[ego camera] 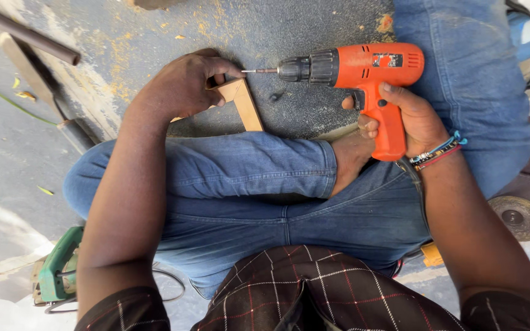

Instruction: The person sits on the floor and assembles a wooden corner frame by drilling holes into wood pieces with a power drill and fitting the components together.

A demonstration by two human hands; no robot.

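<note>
My left hand (184, 83) grips the corner of a small wooden frame piece (245, 102) lying on the dusty floor past my folded leg. My right hand (407, 117) holds the handle of an orange power drill (363, 66), finger near the trigger. The drill lies level and points left. Its thin bit (259, 71) touches the top corner of the wood, right next to my left fingers. Bead bracelets circle my right wrist.
I sit cross-legged in blue jeans on a concrete floor (314, 24) strewn with sawdust. A green power tool (56, 270) lies at lower left, a dark pipe (26, 34) at upper left, a round grinding disc (519, 217) and cables at right.
</note>
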